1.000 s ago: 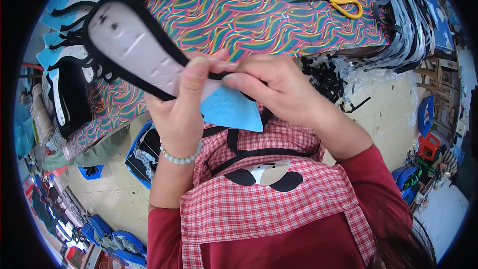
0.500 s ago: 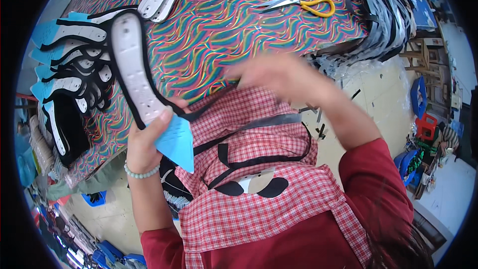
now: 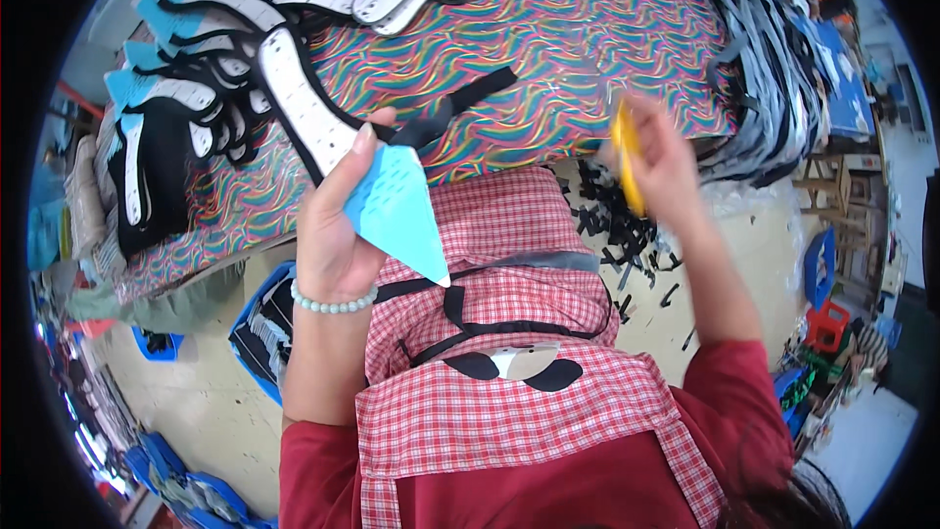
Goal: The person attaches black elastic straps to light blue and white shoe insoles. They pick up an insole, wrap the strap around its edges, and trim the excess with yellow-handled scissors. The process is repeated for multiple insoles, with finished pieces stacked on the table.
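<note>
I saw the left hand (image 3: 338,225) clamping a blue-and-white piece (image 3: 394,198) over the near edge of the patterned table (image 3: 548,24). Its black strip (image 3: 482,89), nearest that hand, slanted toward the table's far right; the right hand (image 3: 663,165), fingers closed round blurred yellow-handled scissors (image 3: 629,162), was by the table's near-right edge.

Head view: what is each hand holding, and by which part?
Left hand: the black-edged piece, gripped where its white and blue parts meet. Right hand, blurred: the scissors, by their yellow handles.
</note>
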Demonstrator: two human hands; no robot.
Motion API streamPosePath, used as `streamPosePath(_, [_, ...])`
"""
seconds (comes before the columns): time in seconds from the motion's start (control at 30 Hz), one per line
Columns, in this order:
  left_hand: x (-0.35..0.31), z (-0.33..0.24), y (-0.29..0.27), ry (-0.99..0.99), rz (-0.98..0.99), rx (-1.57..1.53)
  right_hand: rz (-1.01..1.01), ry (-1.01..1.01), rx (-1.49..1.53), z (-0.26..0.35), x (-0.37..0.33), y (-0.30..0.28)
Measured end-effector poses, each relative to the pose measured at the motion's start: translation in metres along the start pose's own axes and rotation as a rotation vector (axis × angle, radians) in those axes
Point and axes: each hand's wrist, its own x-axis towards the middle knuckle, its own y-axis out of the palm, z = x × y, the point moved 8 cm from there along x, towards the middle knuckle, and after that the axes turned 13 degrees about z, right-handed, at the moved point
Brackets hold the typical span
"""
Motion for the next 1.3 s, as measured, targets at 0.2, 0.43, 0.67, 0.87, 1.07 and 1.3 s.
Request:
streamPosePath(0.2, [-0.001, 0.006, 0.025, -0.152, 0.145, -0.194, 0.557, -0.063, -0.055, 0.024, -0.041, 0.129])
streamPosePath(0.43, [-0.003, 0.003, 0.021, -0.147, 0.12, -0.132, 0.351, -0.128, -0.28, 0.041, -0.015, 0.115])
streamPosePath(0.67, [0.006, 0.006, 0.021, -0.159, 0.095, -0.028, 0.331, -0.236, -0.447, 0.048, -0.011, 0.101])
streamPosePath(0.87, [0.014, -0.014, 0.011, 0.044, 0.013, 0.435, -0.014, 0.004, -0.717, 0.031, 0.017, 0.014])
streamPosePath(1.07, [0.015, -0.001, 0.033, 0.118, 0.091, 0.718, 0.048, -0.277, -0.435, 0.068, 0.031, 0.028])
streamPosePath(1.3, [-0.008, -0.033, 0.039, 0.415, 0.044, 0.939, 0.409, -0.155, -0.535, 0.041, 0.027, 0.132])
